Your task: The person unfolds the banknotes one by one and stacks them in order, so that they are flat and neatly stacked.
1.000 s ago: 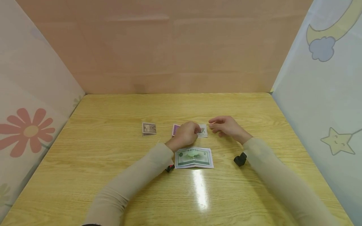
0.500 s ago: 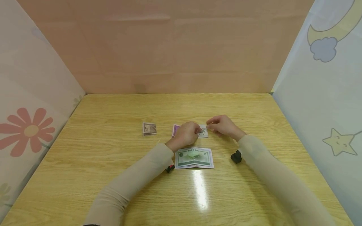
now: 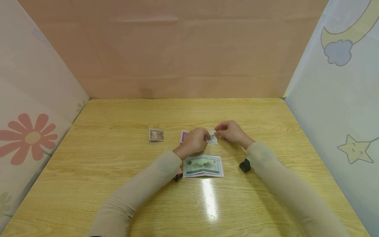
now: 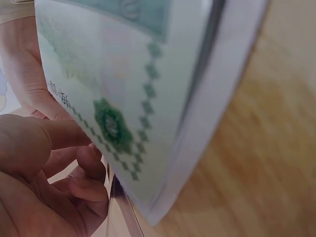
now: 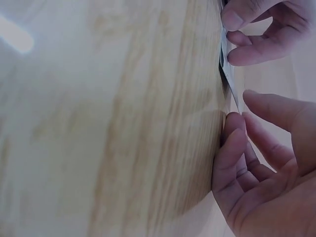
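On the wooden table a small pale paper note [image 3: 212, 140] lies between my hands. My left hand [image 3: 193, 141] pinches its left part with thumb and fingers. Fingertips of my right hand [image 3: 233, 133] reach its right edge; in the right wrist view the thumb [image 5: 269, 107] stands apart from the forefinger, with the paper's edge right at the fingertips. A purple note [image 3: 184, 136] shows partly from under my left hand, the rest hidden. Nearer to me sits a creased stack of green-printed play banknotes [image 3: 203, 166], marked 2 on top, which fills much of the left wrist view.
A folded brown note [image 3: 156, 135] lies to the left on the table [image 3: 112, 158]. Dark wrist cameras, such as the right one [image 3: 244, 165], hang below the sleeves. A peach sheet [image 3: 183, 49] stands behind, with patterned white panels on either side.
My right hand has moved left until its fingertips came to the pale note's right edge, its fingers drawing closer together. The left hand and the other notes have stayed in place.
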`<control>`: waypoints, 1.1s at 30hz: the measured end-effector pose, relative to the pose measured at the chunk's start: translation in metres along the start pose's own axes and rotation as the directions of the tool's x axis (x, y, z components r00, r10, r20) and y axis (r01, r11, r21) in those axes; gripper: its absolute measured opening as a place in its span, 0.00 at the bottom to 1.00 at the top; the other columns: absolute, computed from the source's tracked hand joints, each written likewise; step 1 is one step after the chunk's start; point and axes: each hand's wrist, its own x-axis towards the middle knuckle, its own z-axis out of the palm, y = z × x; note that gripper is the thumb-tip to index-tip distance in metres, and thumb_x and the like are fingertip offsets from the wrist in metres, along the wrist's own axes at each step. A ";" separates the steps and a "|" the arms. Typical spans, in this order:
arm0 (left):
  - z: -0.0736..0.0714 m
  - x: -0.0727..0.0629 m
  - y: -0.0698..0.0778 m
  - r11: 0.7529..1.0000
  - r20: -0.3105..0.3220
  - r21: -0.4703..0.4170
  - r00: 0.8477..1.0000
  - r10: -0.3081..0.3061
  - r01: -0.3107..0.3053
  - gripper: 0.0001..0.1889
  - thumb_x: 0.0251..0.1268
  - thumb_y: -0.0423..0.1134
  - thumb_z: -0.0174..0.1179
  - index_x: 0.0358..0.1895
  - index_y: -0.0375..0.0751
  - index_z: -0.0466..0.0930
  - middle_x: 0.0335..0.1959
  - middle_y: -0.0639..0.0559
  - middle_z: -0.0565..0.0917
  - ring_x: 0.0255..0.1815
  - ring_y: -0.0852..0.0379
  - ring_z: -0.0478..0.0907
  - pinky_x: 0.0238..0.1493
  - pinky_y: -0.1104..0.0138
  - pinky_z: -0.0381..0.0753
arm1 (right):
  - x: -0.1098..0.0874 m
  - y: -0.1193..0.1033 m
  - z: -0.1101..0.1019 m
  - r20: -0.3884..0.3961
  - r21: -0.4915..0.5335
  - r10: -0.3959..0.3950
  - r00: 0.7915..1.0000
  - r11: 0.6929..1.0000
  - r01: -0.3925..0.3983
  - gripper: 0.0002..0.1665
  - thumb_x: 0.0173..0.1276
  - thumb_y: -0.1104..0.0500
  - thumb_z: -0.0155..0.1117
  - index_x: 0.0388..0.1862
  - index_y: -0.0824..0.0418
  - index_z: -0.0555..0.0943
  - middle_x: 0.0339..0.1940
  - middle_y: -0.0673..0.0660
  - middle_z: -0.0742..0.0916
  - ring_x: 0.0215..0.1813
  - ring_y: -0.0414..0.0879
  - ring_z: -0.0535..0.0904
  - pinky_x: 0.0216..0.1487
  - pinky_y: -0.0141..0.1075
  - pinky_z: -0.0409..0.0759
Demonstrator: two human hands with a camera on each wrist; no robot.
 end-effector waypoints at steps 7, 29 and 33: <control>0.001 0.000 -0.001 1.000 -0.004 0.000 1.000 0.013 -0.013 0.13 0.65 0.28 0.61 0.49 0.41 0.88 0.44 0.54 0.86 0.44 0.58 0.79 0.48 0.64 0.79 | -0.001 -0.001 0.002 -0.016 0.025 -0.034 0.999 0.999 0.034 0.12 0.68 0.63 0.68 0.48 0.68 0.82 0.35 0.59 0.88 0.30 0.47 0.81 0.28 0.32 0.77; -0.022 -0.018 -0.011 0.927 -0.057 -0.375 0.998 -0.026 0.003 0.06 0.69 0.37 0.66 0.46 0.45 0.87 0.37 0.54 0.81 0.27 0.57 0.75 0.27 0.67 0.76 | -0.020 0.002 -0.002 -0.040 0.229 -0.036 0.999 0.972 0.044 0.18 0.71 0.61 0.67 0.56 0.67 0.78 0.40 0.63 0.89 0.35 0.55 0.83 0.34 0.38 0.81; -0.029 -0.023 -0.017 0.819 -0.040 -0.572 0.996 -0.075 0.039 0.08 0.69 0.38 0.66 0.48 0.44 0.86 0.41 0.49 0.81 0.20 0.53 0.74 0.28 0.57 0.84 | -0.026 0.001 -0.008 -0.063 0.268 -0.035 0.997 0.962 0.050 0.19 0.71 0.60 0.68 0.57 0.65 0.78 0.41 0.62 0.88 0.37 0.56 0.81 0.36 0.40 0.81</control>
